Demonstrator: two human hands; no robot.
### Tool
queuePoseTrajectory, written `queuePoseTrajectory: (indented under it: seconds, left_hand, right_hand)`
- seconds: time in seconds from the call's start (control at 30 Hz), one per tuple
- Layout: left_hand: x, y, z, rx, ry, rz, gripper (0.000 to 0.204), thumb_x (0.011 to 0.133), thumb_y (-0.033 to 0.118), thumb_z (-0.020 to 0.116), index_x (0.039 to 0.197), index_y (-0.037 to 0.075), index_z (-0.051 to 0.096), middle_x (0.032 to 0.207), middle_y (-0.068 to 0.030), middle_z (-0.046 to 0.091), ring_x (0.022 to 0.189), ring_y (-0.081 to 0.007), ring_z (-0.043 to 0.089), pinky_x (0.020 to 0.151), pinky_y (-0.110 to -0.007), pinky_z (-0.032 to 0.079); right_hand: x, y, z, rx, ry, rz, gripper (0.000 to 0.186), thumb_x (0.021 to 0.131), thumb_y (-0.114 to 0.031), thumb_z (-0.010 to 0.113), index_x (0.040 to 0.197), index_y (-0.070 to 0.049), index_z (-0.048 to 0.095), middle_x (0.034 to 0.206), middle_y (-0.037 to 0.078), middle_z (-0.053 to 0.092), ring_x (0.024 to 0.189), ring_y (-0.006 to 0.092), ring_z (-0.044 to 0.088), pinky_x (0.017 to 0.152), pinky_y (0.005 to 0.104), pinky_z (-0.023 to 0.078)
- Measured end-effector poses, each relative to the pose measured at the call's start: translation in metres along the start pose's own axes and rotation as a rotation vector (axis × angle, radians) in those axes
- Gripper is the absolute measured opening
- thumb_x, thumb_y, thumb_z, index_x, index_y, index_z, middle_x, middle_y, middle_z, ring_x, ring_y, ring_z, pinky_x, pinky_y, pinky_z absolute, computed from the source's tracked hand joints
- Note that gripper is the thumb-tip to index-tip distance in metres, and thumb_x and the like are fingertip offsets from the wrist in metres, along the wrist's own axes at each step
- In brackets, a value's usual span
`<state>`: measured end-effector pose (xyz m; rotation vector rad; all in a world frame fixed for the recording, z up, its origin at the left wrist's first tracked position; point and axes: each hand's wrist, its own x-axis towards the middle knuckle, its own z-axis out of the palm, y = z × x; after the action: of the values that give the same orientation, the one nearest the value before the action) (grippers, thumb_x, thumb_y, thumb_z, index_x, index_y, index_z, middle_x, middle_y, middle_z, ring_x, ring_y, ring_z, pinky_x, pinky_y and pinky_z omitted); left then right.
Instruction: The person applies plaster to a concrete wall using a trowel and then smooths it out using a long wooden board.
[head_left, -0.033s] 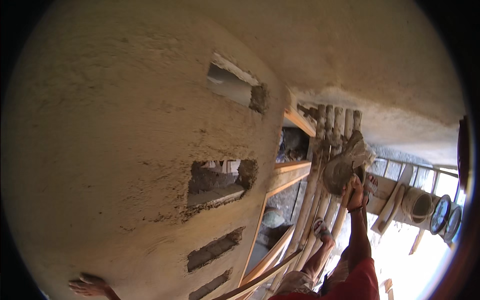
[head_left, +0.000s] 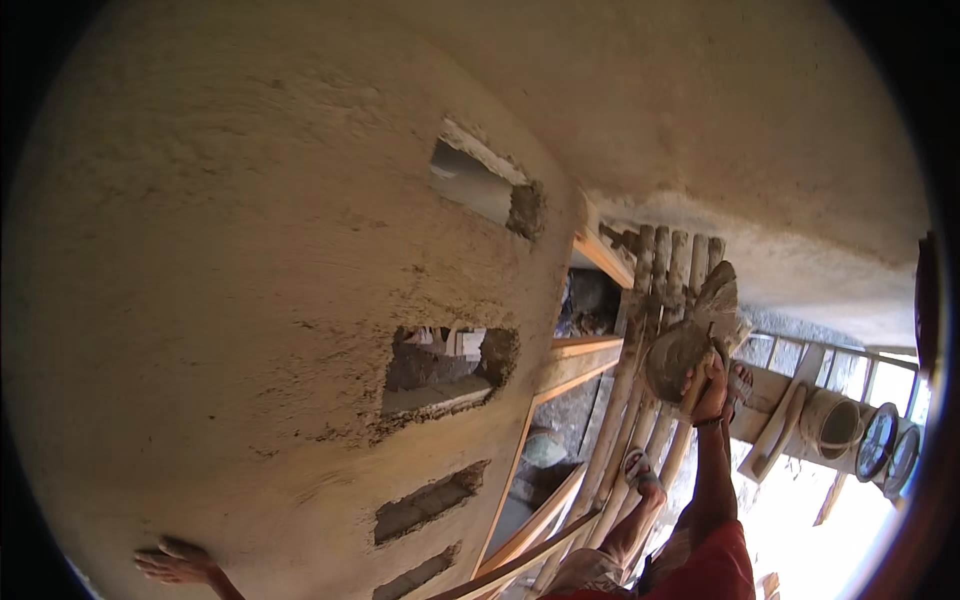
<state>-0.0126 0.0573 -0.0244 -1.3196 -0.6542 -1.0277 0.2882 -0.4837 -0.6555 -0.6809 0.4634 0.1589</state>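
Observation:
My left hand [head_left: 175, 562] lies flat with fingers stretched out on the plastered wall [head_left: 230, 330], at the lower left. Over on the right, my right hand [head_left: 708, 388] is closed round the handle of a trowel [head_left: 718, 288]. Its blade is coated in wet-looking grey-brown mortar and points away from me. Beside and partly under that hand is a round, mortar-smeared basin [head_left: 668, 365] resting on wooden poles [head_left: 622, 410]. The hand and trowel hide part of the basin.
Rectangular openings [head_left: 440, 370] with rough edges pierce the wall. Timber frame pieces [head_left: 575, 365] adjoin it. My sandalled foot [head_left: 640, 467] stands on the poles. At right, a plank [head_left: 775, 430], a bucket [head_left: 832, 425] and round containers [head_left: 878, 440] stand near a bright drop.
The trowel blade has tilted slightly, its mortar-coated face turning more upright over the basin. My left hand stays flat on the wall. The view has shifted a little.

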Motion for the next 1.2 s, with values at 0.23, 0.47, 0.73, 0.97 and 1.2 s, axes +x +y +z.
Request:
queuePoseTrajectory:
  seconds: [0.23,0.47,0.73,0.97,1.2]
  left_hand:
    - [0.007,0.009,-0.025,-0.011,-0.066,-0.078,0.066,0.091,0.055,0.018,0.142,0.014,0.015,0.147,-0.0123,0.013,0.135,-0.0330,0.012,0.105,-0.053,0.015]
    - [0.010,0.009,-0.027,-0.038,-0.098,-0.092,0.072,0.089,0.059,0.015,0.141,0.009,0.017,0.147,-0.0126,0.015,0.134,-0.0347,0.013,0.106,-0.052,0.014]
    - [0.023,0.022,-0.023,-0.118,-0.099,-0.092,0.069,0.090,0.057,0.017,0.141,0.010,0.019,0.147,-0.0115,0.015,0.134,-0.0336,0.014,0.106,-0.051,0.015]
    - [0.018,0.017,-0.036,-0.065,-0.109,-0.067,0.071,0.090,0.057,0.017,0.140,0.005,0.020,0.145,-0.0146,0.019,0.133,-0.0355,0.016,0.106,-0.050,0.015]
    - [0.022,0.018,-0.036,-0.029,-0.109,-0.073,0.073,0.090,0.058,0.015,0.140,0.005,0.019,0.146,-0.0154,0.016,0.134,-0.0354,0.014,0.106,-0.051,0.014]
  right_hand:
    - [0.040,-0.176,0.189,0.145,0.028,-0.659,0.041,0.086,-0.028,0.052,0.116,-0.004,0.041,0.080,0.008,0.050,0.062,0.0165,0.051,0.055,0.0273,0.045]
    - [0.076,-0.250,0.290,-0.092,0.034,-1.187,0.034,0.085,-0.018,0.054,0.112,-0.003,0.041,0.080,0.009,0.051,0.063,0.0173,0.055,0.052,0.0285,0.047]
    - [0.184,-0.125,0.377,-1.795,-0.475,-1.006,0.037,0.083,-0.018,0.052,0.119,-0.010,0.046,0.108,0.015,0.056,0.087,0.0300,0.058,0.074,0.0383,0.049]
    - [0.111,-0.132,0.172,-1.384,-0.362,-0.758,0.045,0.081,-0.013,0.056,0.123,-0.004,0.043,0.098,0.018,0.060,0.085,0.0328,0.059,0.075,0.0388,0.047]
    - [0.058,-0.050,-0.022,-1.278,-0.129,-0.300,0.019,0.087,-0.025,0.050,0.092,-0.007,0.052,0.054,0.004,0.048,0.041,0.0126,0.046,0.034,0.0267,0.037]
